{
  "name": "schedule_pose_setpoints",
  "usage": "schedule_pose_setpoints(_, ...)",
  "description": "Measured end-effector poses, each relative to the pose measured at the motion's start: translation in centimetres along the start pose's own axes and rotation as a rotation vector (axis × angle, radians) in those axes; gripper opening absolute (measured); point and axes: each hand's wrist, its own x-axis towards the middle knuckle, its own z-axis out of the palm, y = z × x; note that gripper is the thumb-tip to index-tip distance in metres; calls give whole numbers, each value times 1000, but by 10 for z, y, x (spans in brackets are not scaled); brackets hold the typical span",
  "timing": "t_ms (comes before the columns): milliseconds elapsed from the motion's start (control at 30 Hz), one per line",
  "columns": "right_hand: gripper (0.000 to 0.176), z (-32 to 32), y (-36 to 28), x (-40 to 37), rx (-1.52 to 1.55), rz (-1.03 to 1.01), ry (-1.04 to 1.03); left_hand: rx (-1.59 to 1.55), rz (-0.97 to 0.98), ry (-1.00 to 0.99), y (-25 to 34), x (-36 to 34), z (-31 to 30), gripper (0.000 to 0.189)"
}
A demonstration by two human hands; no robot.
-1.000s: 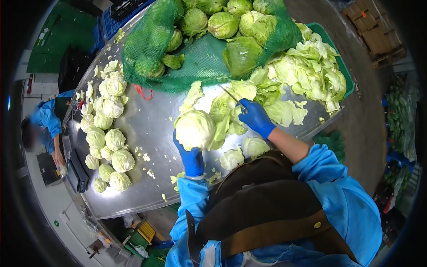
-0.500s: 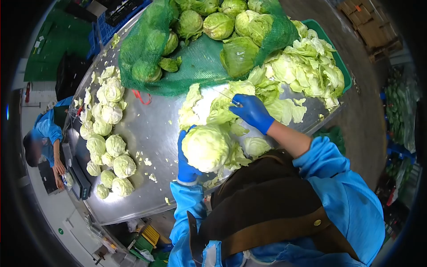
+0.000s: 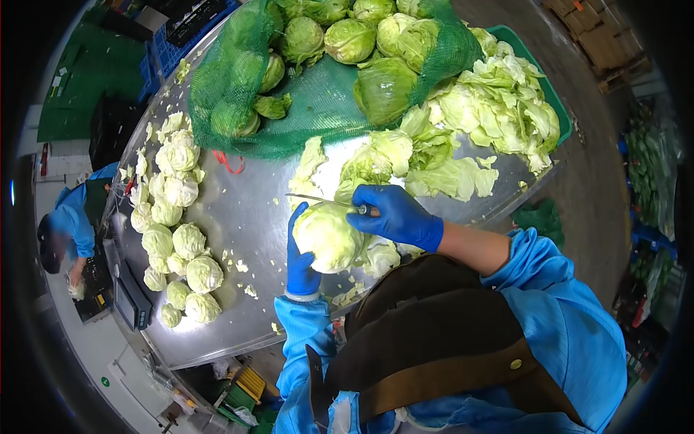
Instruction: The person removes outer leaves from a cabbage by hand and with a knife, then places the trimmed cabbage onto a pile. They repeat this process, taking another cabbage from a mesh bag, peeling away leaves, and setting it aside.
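A pale green cabbage [image 3: 327,242] rests against my left hand [image 3: 300,257], which is gloved in blue and curled round its left side. My right hand [image 3: 397,214], also in a blue glove, is closed on the handle of a knife [image 3: 312,197]. The thin blade points left across the far upper side of the cabbage. Loose outer leaves [image 3: 376,155] lie just beyond the knife, and more trimmings [image 3: 381,257] sit close to the cabbage's right side.
Trimmed cabbages [image 3: 204,274] line the left of the metal table [image 3: 249,217]. Untrimmed cabbages [image 3: 350,41] fill an open green mesh bag [image 3: 318,126] at the back. Stripped leaves heap over a green crate [image 3: 562,116] at the right. Another person [image 3: 72,220] stands beyond the left edge, near a scale [image 3: 132,295].
My right hand has come from the leaves back to the cabbage, bringing the knife over it. The cabbage has shifted slightly left. The other person's hands have moved left.
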Motion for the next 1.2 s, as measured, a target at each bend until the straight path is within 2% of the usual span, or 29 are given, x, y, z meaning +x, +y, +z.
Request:
schedule_pose_setpoints(100, 23, 7, 15, -1, -280, -109, 125, -198, -84, 157, -19, -13, -8, 76)
schedule_pose_setpoints(133, 21, 3, 19, 2, -278, -2, 118, -275, -25, 158, -16, -12, 3, 74)
schedule_pose_setpoints(167, 19, -7, 25, 7, -278, 101, 111, -341, -73, 275, -21, -16, -4, 84)
schedule_pose_setpoints(200, 20, -12, 49, 12, -356, 28, 234, -410, -118, 392, -31, -21, -15, 95)
schedule_pose_setpoints(233, 24, -24, 54, 15, -477, 99, 179, -273, -46, 427, -32, -19, -14, 93)
schedule_pose_setpoints(300, 44, -25, 41, 11, -343, 12, 250, 15, 81, 527, -34, -14, -13, 90)
schedule_pose_setpoints(333, 56, -20, 27, 9, -185, -65, 202, 501, 225, 527, -32, -10, -5, 81)
schedule_pose_setpoints(367, 67, -13, 8, 7, -23, -136, 159, 756, 276, 469, -25, -6, 0, 79)
schedule_pose_setpoints(400, 77, -14, -21, 3, 5, -40, 3, 1003, 347, 427, -15, 1, 10, 77)
schedule_pose_setpoints(433, 79, -4, -25, 4, 22, -173, 5, 1028, 364, 442, -19, 4, 9, 76)
schedule_pose_setpoints(500, 74, 3, -26, 7, -19, -160, -36, 1084, 391, 474, -29, 6, 7, 75)
schedule_pose_setpoints(533, 65, 2, -21, 8, -3, -138, -35, 762, 383, 575, -38, 7, 15, 76)
schedule_pose_setpoints(567, 56, -2, -10, 9, 12, -117, -39, 891, 298, 478, -36, 3, 16, 72)
schedule_pose_setpoints(600, 38, 1, 18, 13, 38, -284, 42, 1372, 224, 277, -27, 7, 20, 67)
schedule_pose_setpoints(633, 29, -11, 15, 10, 71, -193, 8, 1834, 128, 39, -20, 11, 23, 63)
schedule_pose_setpoints(700, 37, -34, 33, 10, 5, 71, 33, 976, 1, 185, -22, 9, 17, 60)
schedule_pose_setpoints(767, 49, -47, 30, 11, -309, -44, 270, 105, -97, 280, -27, 7, 9, 58)
schedule_pose_setpoints(800, 58, -46, 21, 12, -319, -144, 304, -333, -141, 307, -30, 8, 7, 57)
schedule_pose_setpoints(833, 55, -40, -2, 11, -118, -111, 272, 42, -94, 256, -31, 7, 8, 60)
schedule_pose_setpoints(900, 49, -32, -29, 11, 146, 65, -14, 871, 14, 249, -31, 5, 8, 66)
schedule_pose_setpoints(933, 49, -28, -36, 15, 110, 99, -64, 670, 20, 326, -36, 6, -3, 73)
schedule_pose_setpoints(1033, 48, -21, -37, 20, -1, 102, -115, -408, -79, 382, -19, 2, -7, 101)
schedule_pose_setpoints(1067, 48, -21, -33, 20, 2, 80, -133, -311, -2, 277, -11, 1, -4, 103)
schedule_pose_setpoints(1167, 47, -16, -25, 16, 24, 62, -193, -263, 113, 119, -3, 0, -2, 95)
schedule_pose_setpoints(1200, 46, -17, -24, 16, 32, 62, -207, -245, 66, 171, 0, -1, -3, 101)
